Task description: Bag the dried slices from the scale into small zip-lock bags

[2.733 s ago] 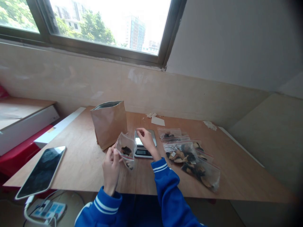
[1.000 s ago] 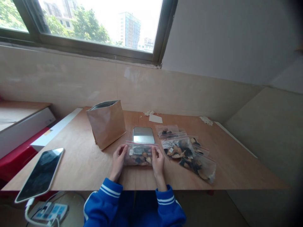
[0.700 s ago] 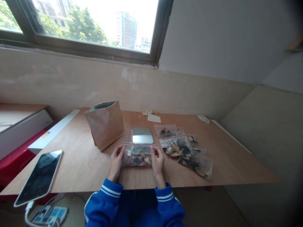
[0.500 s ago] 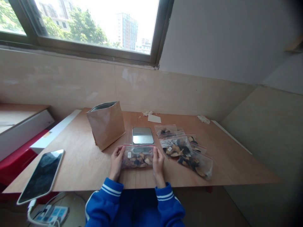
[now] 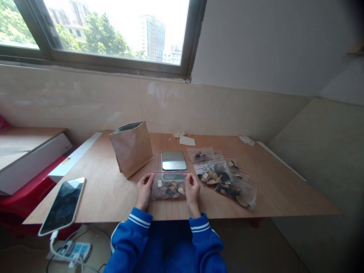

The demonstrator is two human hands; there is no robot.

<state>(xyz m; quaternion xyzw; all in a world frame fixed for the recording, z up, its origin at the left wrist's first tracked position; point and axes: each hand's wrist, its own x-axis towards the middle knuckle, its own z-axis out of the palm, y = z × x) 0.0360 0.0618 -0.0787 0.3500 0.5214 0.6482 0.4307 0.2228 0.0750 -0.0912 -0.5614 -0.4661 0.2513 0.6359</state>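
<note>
A clear zip bag [image 5: 170, 188] with brown and dark dried pieces and a small white label stands between my hands near the table's front edge. My left hand [image 5: 145, 190] pinches its upper left corner, and my right hand [image 5: 193, 190] pinches the upper right one, by the red zip strip. Right behind the bag lies a flat scale with a mirror-like top [image 5: 174, 160]. Several similar filled zip bags [image 5: 214, 172] lie in an overlapping heap to the right of my right hand. A brown paper bag [image 5: 132, 149] stands upright with its mouth open, behind and left of my left hand.
A phone [image 5: 63, 204] with a charging cable lies at the table's [image 5: 278, 189] front left, overhanging the edge. A white card [image 5: 187, 141] and crumpled scraps [image 5: 246, 140] lie along the back. Below on the left is a power strip [image 5: 76, 251] with cables.
The whole view has shifted slightly, so things appear a little to the right. My fingertips have drawn closer along the zip bag's top edge, which now looks straighter.
</note>
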